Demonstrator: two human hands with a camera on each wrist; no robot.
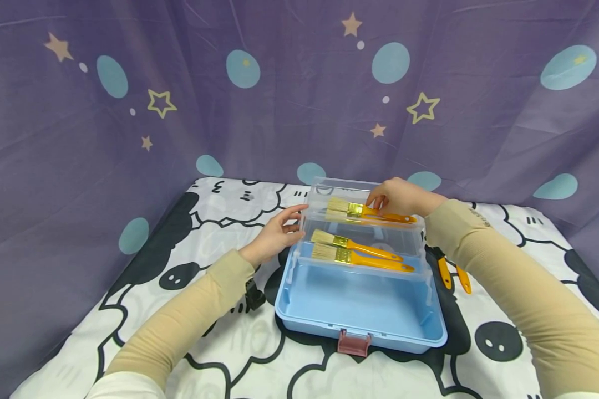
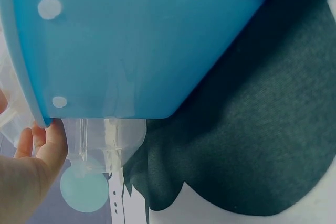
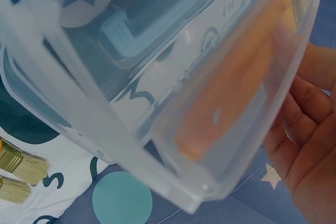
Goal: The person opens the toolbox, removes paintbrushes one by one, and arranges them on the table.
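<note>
Has nearest a pink latch (image 1: 354, 344) on the front of an open blue toolbox (image 1: 339, 293), with two brushes (image 1: 445, 274) on the sheep-print cloth (image 1: 249, 343) just right of the toolbox and two yellow-handled brushes (image 1: 366, 261) in the clear lower tray (image 1: 419, 260) over the toolbox's back part. Rests the left hand (image 1: 274, 237), with fingers loosely bent and spread from the thumb, at the tray's left end, above the toolbox's back left corner. Farther off, beyond the toolbox's rear, pinches with the right hand (image 1: 400, 197) a brush in the upper tray (image 1: 319, 213), before a purple curtain (image 1: 304, 111).
</note>
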